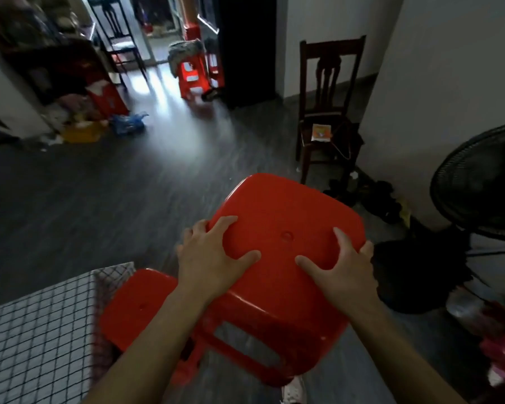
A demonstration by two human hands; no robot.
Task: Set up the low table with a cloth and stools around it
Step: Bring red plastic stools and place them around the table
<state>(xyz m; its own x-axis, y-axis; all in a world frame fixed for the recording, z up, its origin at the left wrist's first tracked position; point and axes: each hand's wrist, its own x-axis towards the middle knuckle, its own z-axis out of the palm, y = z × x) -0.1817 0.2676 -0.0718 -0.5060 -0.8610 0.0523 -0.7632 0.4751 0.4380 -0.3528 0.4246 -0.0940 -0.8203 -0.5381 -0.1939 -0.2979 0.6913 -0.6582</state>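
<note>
Red stool point(286, 223): glossy square plastic seat, tilting. Left hand point(213, 255) and right hand point(341, 266) are gripping its edges, fingers spread. Second stool point(134, 307) touching checked cloth point(35, 330).

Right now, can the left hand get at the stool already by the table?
Probably not without letting go: the left hand and right hand both grip the tilted stool. The placed stool sits just below the left forearm, nothing between them.

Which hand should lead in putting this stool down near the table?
Probably the left hand: it grips the red stool on the side toward the checked cloth.
</note>
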